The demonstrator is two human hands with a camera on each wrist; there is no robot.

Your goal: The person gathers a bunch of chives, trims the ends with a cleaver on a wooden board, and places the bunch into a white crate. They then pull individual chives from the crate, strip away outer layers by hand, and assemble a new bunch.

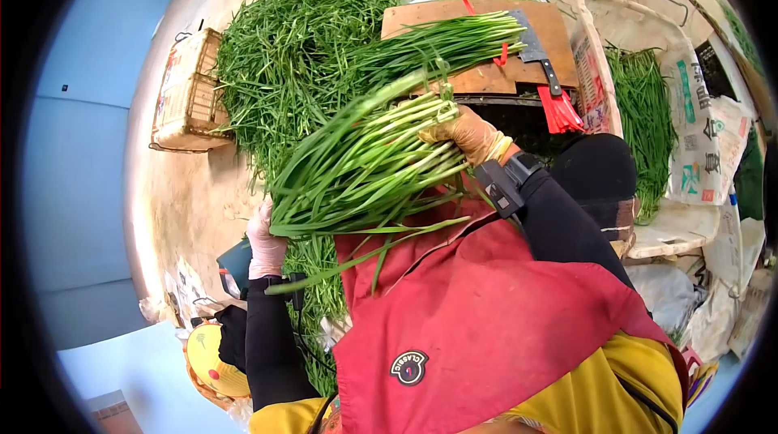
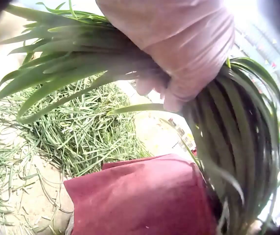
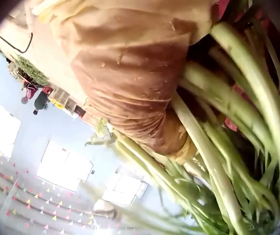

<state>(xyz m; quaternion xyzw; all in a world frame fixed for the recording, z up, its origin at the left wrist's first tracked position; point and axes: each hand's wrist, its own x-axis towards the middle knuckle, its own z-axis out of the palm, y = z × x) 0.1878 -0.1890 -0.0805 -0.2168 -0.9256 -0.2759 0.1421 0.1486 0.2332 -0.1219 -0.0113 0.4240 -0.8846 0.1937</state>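
Note:
A loose bunch of long green stalks (image 1: 365, 158) spans both hands in front of the red apron (image 1: 486, 296). The gloved right hand (image 1: 468, 136) grips its pale stem end; in the right wrist view the hand (image 3: 130, 73) has its fingers curled round the stems (image 3: 213, 161). The left hand (image 1: 266, 241), in a pale glove, is at the leafy end. In the left wrist view this hand (image 2: 179, 49) holds the leaves (image 2: 233, 142), which bend down on one side and spread out on the other.
A wooden board (image 1: 478, 81) bears a tied bunch (image 1: 454, 37), a cleaver (image 1: 531, 41) and red strips (image 1: 559, 110) at its edge. A large green heap (image 1: 300, 61) lies left of it, beside a crate (image 1: 190, 94). At the right stands a white basket (image 1: 600, 85) with more greens.

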